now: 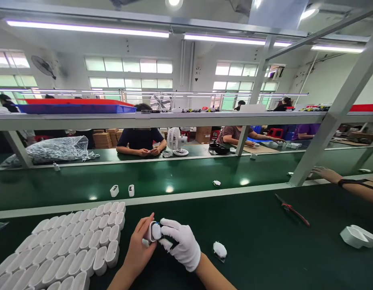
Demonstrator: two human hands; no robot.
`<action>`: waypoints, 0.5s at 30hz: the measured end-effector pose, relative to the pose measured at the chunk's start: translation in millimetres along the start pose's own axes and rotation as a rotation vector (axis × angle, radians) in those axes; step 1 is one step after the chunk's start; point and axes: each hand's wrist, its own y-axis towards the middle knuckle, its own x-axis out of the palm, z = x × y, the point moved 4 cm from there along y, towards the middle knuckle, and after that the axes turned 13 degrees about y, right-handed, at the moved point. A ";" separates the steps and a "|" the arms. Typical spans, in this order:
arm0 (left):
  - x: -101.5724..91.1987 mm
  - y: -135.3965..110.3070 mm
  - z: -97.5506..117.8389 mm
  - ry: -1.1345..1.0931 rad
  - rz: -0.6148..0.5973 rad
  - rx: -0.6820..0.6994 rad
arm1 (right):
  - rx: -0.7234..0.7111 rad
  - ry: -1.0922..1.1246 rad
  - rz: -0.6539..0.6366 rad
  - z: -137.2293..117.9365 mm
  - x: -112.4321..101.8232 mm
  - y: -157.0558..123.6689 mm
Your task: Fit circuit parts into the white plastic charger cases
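Lower left of frame: rows of cases (68, 249) stand packed on the table (264, 249), a large batch already laid out, by the look of it. Bottom centre: your left hand (141, 251) has its grip closed around a single case (154, 231), and your gloved right hand (182, 243) pinches its front end. Just right of them, a loose white piece (219, 249) lies apart, untouched.

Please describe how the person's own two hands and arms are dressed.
The left hand is bare, with no glove. The right hand wears a white fabric glove ending at the wrist. Neither forearm shows a sleeve or a watch.
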 end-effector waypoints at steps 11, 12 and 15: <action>-4.6 -0.2 1.6 0.191 0.070 0.094 | -0.082 -0.442 -0.075 -16.9 5.6 6.7; -5.4 -0.2 1.3 0.200 0.073 0.099 | -0.064 -0.437 -0.083 -17.4 5.8 7.1; -6.3 -0.5 -1.0 0.205 0.067 0.121 | 0.002 -0.367 -0.108 -14.9 7.6 6.2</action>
